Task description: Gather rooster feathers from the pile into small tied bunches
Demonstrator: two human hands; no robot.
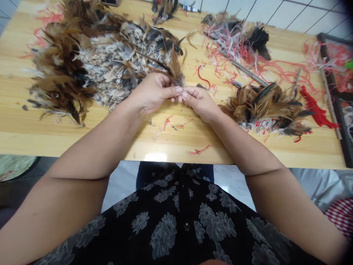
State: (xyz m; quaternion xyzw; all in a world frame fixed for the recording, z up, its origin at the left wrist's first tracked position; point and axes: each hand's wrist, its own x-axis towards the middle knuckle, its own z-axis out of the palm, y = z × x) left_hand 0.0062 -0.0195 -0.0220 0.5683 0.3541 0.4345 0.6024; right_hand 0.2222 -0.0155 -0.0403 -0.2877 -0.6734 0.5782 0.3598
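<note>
My left hand (161, 90) and my right hand (197, 101) meet over the middle of the wooden table, fingertips pinched together. Between them is a small bunch of brown feathers (175, 68), its tips pointing up and away from me. The left thumb and fingers grip the lower end of the bunch; the right thumb and fingers pinch right beside them at the base. Whether a string runs between the fingertips is too small to tell. Just left of the hands lies a large pile of brown, black and pale feathers (102, 59).
Right of my hands sits a bundle of brown feathers (260, 103) near red strings (317, 108). Behind it lie tangled pink and white strips (228, 40) and a stick (245, 70). A dark-framed tray (338, 105) stands at the right edge. A marker (191, 8) lies at the back.
</note>
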